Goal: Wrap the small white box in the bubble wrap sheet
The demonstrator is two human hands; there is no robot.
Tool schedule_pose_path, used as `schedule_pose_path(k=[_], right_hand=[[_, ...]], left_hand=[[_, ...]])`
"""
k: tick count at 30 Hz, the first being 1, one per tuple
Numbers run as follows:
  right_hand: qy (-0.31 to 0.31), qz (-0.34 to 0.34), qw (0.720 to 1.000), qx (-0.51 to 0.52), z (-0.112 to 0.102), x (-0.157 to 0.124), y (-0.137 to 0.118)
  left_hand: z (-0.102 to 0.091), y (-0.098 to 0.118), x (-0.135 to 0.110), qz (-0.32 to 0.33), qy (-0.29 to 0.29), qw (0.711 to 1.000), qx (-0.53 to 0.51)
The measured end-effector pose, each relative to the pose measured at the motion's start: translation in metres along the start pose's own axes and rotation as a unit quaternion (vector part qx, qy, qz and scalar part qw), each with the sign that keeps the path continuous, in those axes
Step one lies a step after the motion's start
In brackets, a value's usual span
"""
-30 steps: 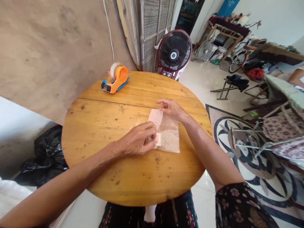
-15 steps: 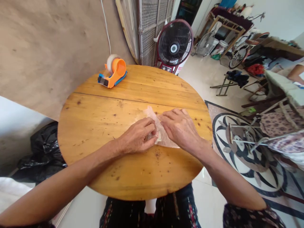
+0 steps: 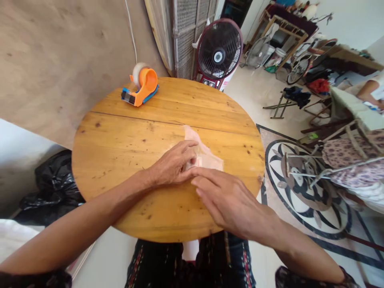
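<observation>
A thin, pinkish, see-through sheet (image 3: 210, 159) lies on the round wooden table (image 3: 114, 156), one corner pointing toward the far side. My left hand (image 3: 175, 161) is closed on the sheet's left part, fingers curled and thumb along the near side. Something small and pale shows through the sheet beside these fingers, too unclear to name. My right hand (image 3: 225, 196) is at the near edge of the sheet, its fingers stretched out and their tips close to my left thumb. Whether they touch the sheet there cannot be made out.
An orange and blue tape dispenser (image 3: 142, 88) with a roll of clear tape stands at the table's far left. Behind the table is a dark red fan (image 3: 220, 50). Black plastic bags (image 3: 57, 188) lie left of the table. At the far right, another person's arm (image 3: 367, 90) shows.
My right hand has come off the right part of the sheet and moved nearer to me, beside my left thumb. More of the sheet shows. My left hand keeps its hold.
</observation>
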State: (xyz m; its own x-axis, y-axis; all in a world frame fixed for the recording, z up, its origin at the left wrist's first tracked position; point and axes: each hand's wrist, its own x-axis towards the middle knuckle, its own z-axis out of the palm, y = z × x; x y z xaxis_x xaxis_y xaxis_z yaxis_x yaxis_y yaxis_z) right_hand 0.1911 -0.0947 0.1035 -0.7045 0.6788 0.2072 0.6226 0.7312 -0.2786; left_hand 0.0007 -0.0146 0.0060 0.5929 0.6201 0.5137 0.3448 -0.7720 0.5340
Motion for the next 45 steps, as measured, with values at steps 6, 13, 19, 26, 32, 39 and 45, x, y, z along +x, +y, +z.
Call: schedule_pose_path(k=[6,13,19,26,32,39,45], right_hand=[[0.102,0.138,0.983,-0.066,0.017,-0.019,0.058],[0.127,0.259,0.957,0.037,0.037,-0.018,0.099],[0.066,0.23,0.97,0.051,0.035,-0.007,0.085],[0.099,0.289,0.941,0.148,0.046,-0.007,0.097],[0.179,0.339,0.883,0.272,0.059,-0.003,0.108],[0.146,0.354,0.841,0.381,0.059,-0.013,0.098],[0.085,0.389,0.832,0.386,0.063,-0.009,0.098]], left_hand=[[-0.004,0.004,0.001,-0.047,-0.036,0.998,0.002],[-0.004,0.006,0.005,-0.056,-0.048,0.997,-0.018],[-0.006,0.008,0.005,-0.065,-0.051,0.997,-0.006],[-0.003,0.004,0.005,-0.072,-0.06,0.996,-0.007],[-0.003,0.003,0.004,-0.063,-0.062,0.996,-0.014],[-0.002,0.003,0.005,-0.061,-0.054,0.997,-0.017],[-0.002,0.002,0.005,-0.061,-0.049,0.997,-0.016]])
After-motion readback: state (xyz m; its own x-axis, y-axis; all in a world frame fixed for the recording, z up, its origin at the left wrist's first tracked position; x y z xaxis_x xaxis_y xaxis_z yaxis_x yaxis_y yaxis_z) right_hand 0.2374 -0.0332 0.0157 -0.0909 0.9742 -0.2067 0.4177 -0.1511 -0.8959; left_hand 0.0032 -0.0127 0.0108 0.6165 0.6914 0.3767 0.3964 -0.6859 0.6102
